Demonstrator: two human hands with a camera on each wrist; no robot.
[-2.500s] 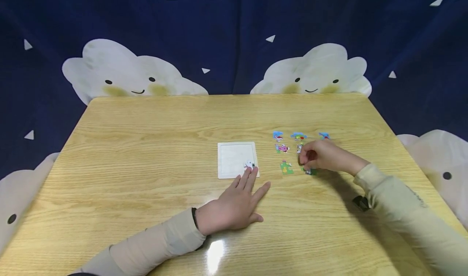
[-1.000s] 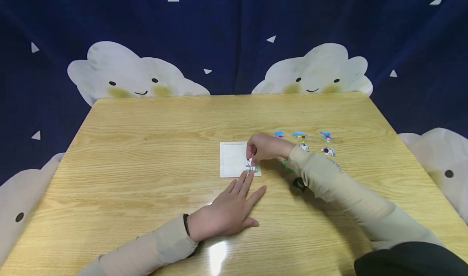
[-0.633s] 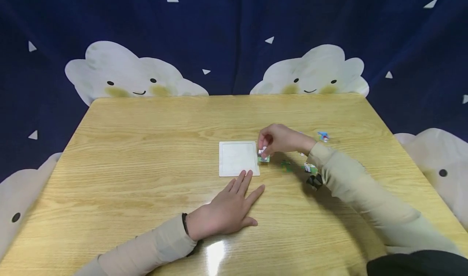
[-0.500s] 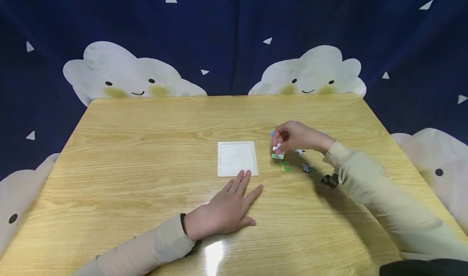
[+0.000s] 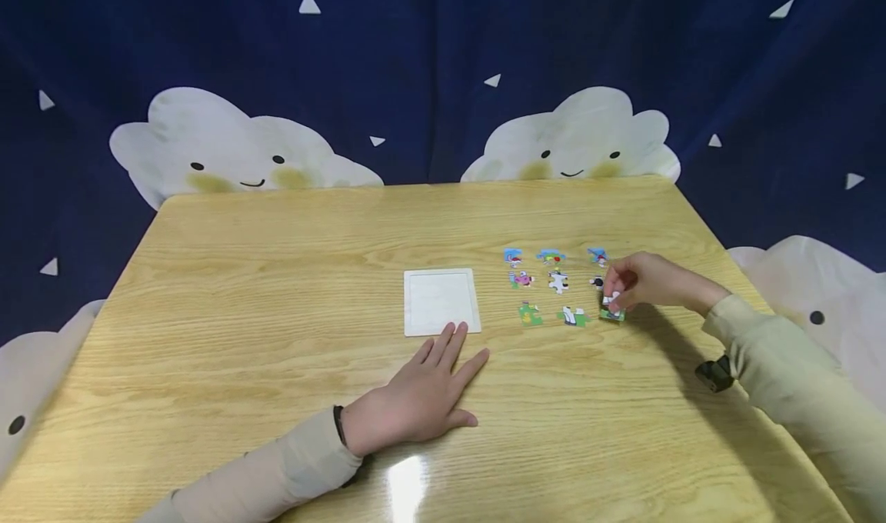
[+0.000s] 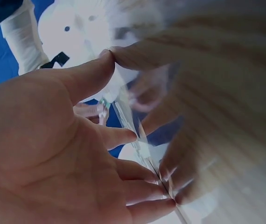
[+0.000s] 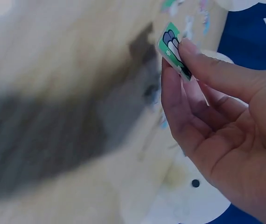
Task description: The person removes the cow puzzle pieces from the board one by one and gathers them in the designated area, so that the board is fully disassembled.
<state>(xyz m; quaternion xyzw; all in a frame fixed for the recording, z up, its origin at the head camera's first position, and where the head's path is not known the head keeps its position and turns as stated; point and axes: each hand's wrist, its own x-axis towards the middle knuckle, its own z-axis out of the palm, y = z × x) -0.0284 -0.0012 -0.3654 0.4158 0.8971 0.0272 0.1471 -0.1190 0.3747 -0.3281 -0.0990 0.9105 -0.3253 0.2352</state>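
Observation:
Between its thumb and fingers my right hand (image 5: pixel 647 281) pinches a small green and white jigsaw piece (image 7: pixel 172 49), just right of the bottom row of loose pieces. In the right wrist view the piece is tilted, its printed side showing. My left hand (image 5: pixel 415 400) lies spread on the table, with fingertips touching the front rim of a square white puzzle tray (image 5: pixel 441 300). Nothing lies inside that tray. The left wrist view shows the left palm (image 6: pixel 67 149) from close by, fingers extended.
Several loose jigsaw pieces lie in rows right of the tray, among them a white piece (image 5: pixel 557 281), a pink piece (image 5: pixel 522 280) and a green piece (image 5: pixel 530 314). Beyond the wooden table (image 5: pixel 277 292) hangs a dark blue cloth (image 5: pixel 415 61) with printed clouds.
A piece lay in the tray's lower right corner earlier. My right hand reached it, lifted it out and carried it right past the loose pieces. The left hand has stayed at the tray.

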